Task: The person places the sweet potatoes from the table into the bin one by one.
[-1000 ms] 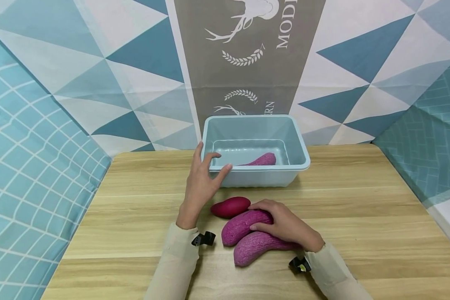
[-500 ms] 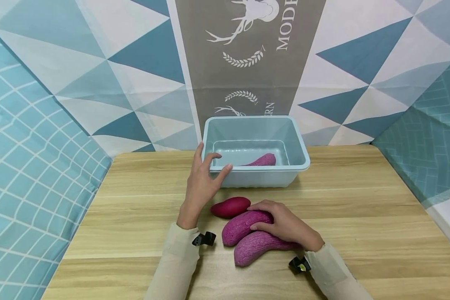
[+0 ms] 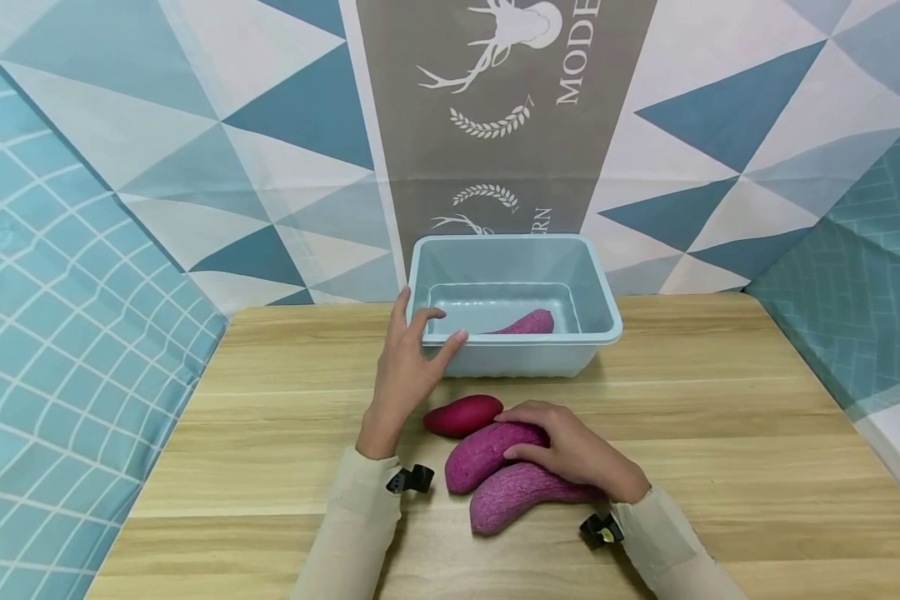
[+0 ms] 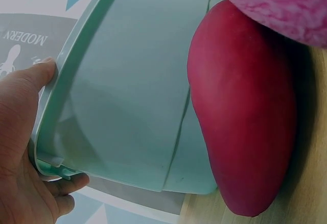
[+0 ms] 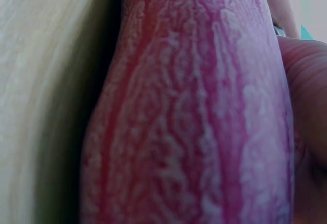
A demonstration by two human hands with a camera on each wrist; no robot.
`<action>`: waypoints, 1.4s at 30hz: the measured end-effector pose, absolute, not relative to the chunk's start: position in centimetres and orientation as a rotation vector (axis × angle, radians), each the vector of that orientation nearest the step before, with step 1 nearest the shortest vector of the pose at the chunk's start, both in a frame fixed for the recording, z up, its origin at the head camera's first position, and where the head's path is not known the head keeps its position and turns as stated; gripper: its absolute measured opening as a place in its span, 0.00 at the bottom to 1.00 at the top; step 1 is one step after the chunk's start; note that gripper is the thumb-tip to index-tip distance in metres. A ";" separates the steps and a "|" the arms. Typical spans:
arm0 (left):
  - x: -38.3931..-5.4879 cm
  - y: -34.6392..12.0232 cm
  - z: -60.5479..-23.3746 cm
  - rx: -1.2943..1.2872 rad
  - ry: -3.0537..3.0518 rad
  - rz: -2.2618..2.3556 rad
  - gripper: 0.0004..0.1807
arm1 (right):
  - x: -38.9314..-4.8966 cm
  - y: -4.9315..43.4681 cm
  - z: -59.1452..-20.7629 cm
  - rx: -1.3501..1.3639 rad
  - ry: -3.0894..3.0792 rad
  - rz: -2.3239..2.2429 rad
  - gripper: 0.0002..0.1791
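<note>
My left hand (image 3: 407,367) grips the front left corner of a light blue plastic bin (image 3: 521,357); the left wrist view shows the thumb on the rim and fingers around the corner. In front of the bin lies a smooth red sweet potato (image 3: 463,416), large in the left wrist view. My right hand (image 3: 570,446) holds a wrinkled purple sweet potato (image 3: 480,458) with thumb and fingers over its right end. A second purple sweet potato (image 3: 513,500) lies just nearer, its right end under the hand. Another purple sweet potato (image 3: 532,322) is inside the bin, partly hidden by the front wall.
The bin stands at the back of a wood-grain table (image 3: 270,467), close to a patterned wall covering (image 3: 300,150). Blue tiled sheeting (image 3: 60,333) borders the left side. Both wrists carry small black cameras.
The view has shifted very slightly. Both hands, the bin and the sweet potatoes keep their places.
</note>
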State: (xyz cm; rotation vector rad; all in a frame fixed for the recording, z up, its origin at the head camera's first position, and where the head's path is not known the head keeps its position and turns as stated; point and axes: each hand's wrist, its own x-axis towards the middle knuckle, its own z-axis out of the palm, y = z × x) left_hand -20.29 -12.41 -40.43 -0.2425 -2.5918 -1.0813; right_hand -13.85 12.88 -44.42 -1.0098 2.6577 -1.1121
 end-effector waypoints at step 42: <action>-20.4 -12.4 -40.5 -0.227 -2.595 -1.075 0.29 | -13.7 13.3 -40.8 -0.979 2.740 -1.112 0.22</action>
